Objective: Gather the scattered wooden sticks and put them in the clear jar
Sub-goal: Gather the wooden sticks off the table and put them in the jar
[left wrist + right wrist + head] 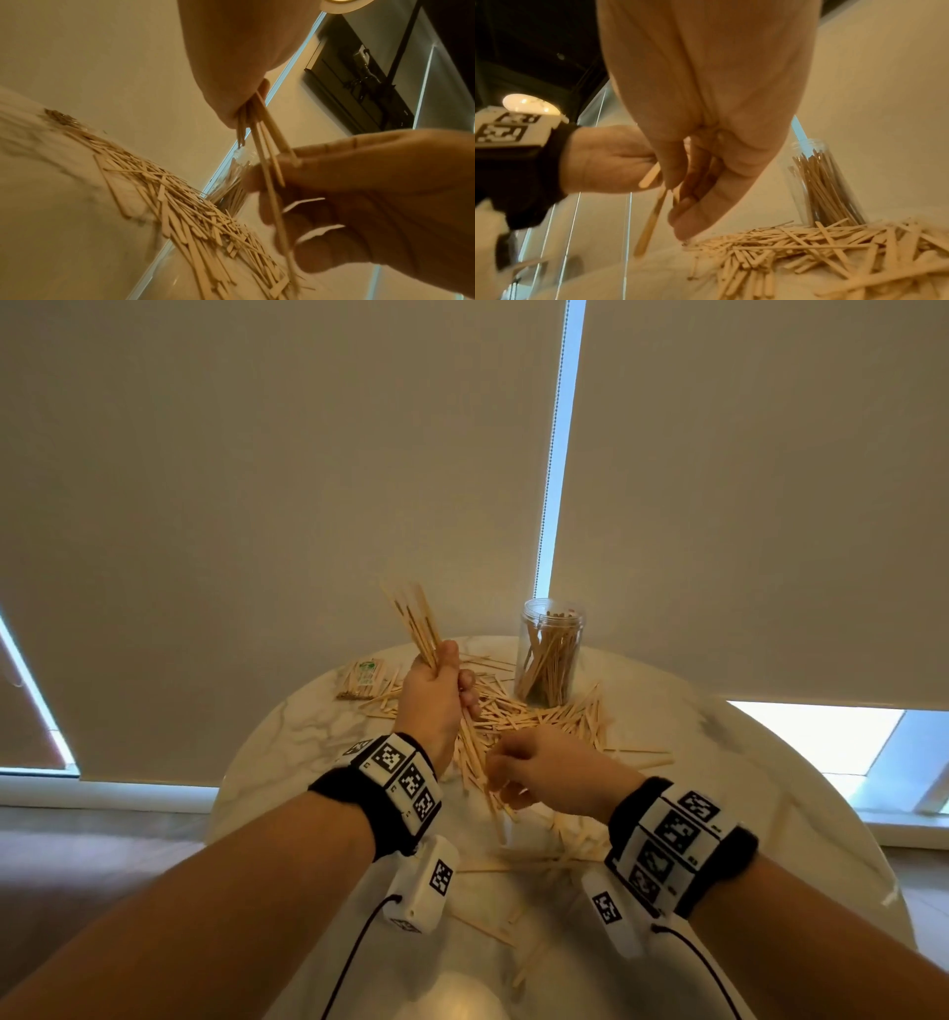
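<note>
My left hand (445, 684) is raised over the round marble table (719, 788) and grips a bundle of wooden sticks (413, 618) that fans out above the fist and hangs below it. Just in front of it, my right hand (506, 783) curls its fingers round the lower ends of that bundle (267, 182). The clear jar (549, 654) stands upright at the far side of the table with several sticks inside. Between jar and hands lies a pile of scattered sticks (544, 716). From the right wrist, the jar (818, 182) rises behind the pile (808, 253).
A wrapped packet of sticks (362, 680) lies at the table's far left. More loose sticks (534, 860) lie near the table's front, under my wrists. Roller blinds (257, 505) hang right behind the table.
</note>
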